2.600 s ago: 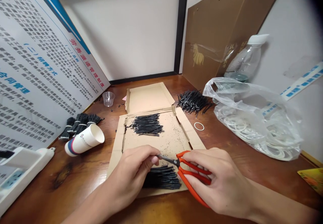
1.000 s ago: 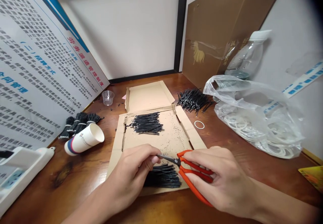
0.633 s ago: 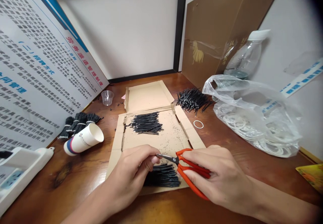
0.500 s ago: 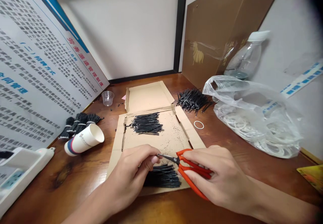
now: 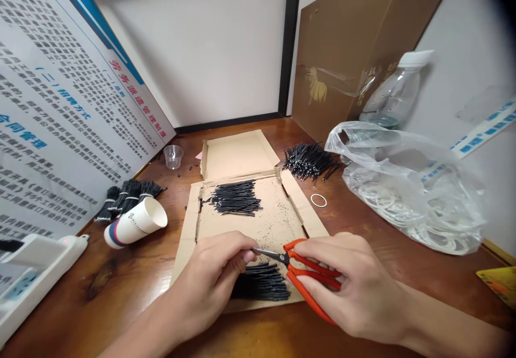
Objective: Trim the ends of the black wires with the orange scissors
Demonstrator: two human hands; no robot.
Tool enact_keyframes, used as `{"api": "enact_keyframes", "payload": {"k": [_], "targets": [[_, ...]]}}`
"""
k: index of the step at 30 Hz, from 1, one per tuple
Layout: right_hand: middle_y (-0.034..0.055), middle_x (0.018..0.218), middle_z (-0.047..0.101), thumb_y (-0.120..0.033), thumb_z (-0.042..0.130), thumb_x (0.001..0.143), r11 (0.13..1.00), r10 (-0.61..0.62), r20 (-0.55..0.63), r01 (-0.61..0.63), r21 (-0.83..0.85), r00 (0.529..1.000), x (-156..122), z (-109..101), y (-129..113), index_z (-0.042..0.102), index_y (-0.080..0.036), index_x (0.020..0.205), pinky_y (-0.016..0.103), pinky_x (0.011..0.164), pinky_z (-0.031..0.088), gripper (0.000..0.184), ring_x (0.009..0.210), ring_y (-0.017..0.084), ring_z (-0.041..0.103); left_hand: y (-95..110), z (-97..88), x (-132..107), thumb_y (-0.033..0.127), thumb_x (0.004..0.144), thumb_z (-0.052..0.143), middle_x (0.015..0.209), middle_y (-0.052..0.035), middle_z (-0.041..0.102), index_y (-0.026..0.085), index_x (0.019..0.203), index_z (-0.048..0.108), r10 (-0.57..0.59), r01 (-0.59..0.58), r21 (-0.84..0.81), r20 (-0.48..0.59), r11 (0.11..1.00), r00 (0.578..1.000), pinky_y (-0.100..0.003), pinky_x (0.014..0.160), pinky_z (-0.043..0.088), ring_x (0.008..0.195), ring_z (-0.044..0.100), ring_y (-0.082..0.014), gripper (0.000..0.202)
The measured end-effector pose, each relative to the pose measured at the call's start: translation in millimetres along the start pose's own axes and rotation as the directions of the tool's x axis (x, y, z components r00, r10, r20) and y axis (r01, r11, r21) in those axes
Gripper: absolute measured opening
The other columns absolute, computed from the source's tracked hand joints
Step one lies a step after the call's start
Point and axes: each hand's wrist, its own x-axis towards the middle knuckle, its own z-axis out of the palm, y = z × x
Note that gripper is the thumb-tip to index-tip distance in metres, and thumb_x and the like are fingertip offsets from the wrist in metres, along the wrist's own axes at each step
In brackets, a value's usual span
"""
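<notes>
My right hand (image 5: 350,283) is closed round the handles of red-handled scissors (image 5: 312,272), their blades pointing left. At the blade tips, the thumb and forefinger of my left hand (image 5: 223,266) are pinched together. Whatever they hold is too small and hidden to make out. Below the blades lies a bundle of short black wires (image 5: 266,283), partly behind my left hand. Farther back, another row of black wires (image 5: 236,197) with silvery ends lies on the opened flat cardboard box (image 5: 274,218). Tiny dark scraps dot the cardboard.
A loose pile of black wires (image 5: 308,160) lies back right, near a white rubber band (image 5: 318,200) and a clear bag of bands (image 5: 403,197). At left are a tipped paper cup (image 5: 135,222), tied wire bundles (image 5: 129,197), a clear plastic cup (image 5: 173,157) and a power strip (image 5: 40,288).
The scissor handles have moved slightly right and down with my right hand, and the blades look closer together. My left hand keeps its pinch. The whole view has shifted a little.
</notes>
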Motion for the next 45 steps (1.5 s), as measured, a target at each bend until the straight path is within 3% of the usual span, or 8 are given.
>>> {"api": "enact_keyframes", "payload": {"k": [7,16,28,45], "targets": [[-0.0010,0.057,0.060,-0.010,0.050,0.080,1.000,-0.016,0.055,0.017,-0.008,0.998,2.8,-1.3,-0.7,0.063,-0.014,0.084,0.025,0.046,0.034,0.014,0.043,0.010,0.045,-0.6,0.8,1.4,0.017,0.097,0.041,0.073,-0.0008,0.055,0.016,0.090,0.058,0.006,-0.006,0.011,-0.004,1.000,1.000,-0.024,0.061,0.038,0.066,0.048,-0.0115,0.018],[0.0030,0.072,0.068,-0.012,0.053,0.080,0.999,-0.004,-0.011,0.004,-0.047,1.000,0.2,-2.3,0.7,0.063,-0.013,0.090,0.024,0.049,0.037,0.014,0.049,0.010,0.053,1.0,-1.4,1.8,0.016,0.097,0.040,0.074,-0.0011,0.057,0.016,0.091,0.058,0.013,-0.013,0.005,-0.021,1.000,1.000,-0.023,0.063,0.039,0.068,0.051,-0.0112,0.019],[0.0000,0.062,0.062,-0.010,0.051,0.080,1.000,-0.024,0.035,0.024,-0.003,0.999,3.9,-0.8,-2.1,0.061,-0.014,0.084,0.025,0.047,0.035,0.011,0.047,0.011,0.048,-0.3,-1.1,1.9,0.016,0.097,0.041,0.071,0.0001,0.054,0.016,0.091,0.057,0.009,-0.009,0.025,-0.014,1.000,1.000,-0.023,0.061,0.037,0.065,0.048,-0.0110,0.018],[0.0035,0.072,0.068,-0.010,0.052,0.080,1.000,-0.006,0.028,0.006,0.013,1.000,2.4,1.7,0.3,0.060,-0.013,0.088,0.025,0.048,0.037,0.012,0.052,0.012,0.057,0.5,-1.7,1.9,0.015,0.097,0.040,0.073,-0.0005,0.055,0.016,0.092,0.057,0.022,-0.021,0.032,-0.016,0.999,1.000,-0.023,0.061,0.037,0.066,0.049,-0.0112,0.018]]}}
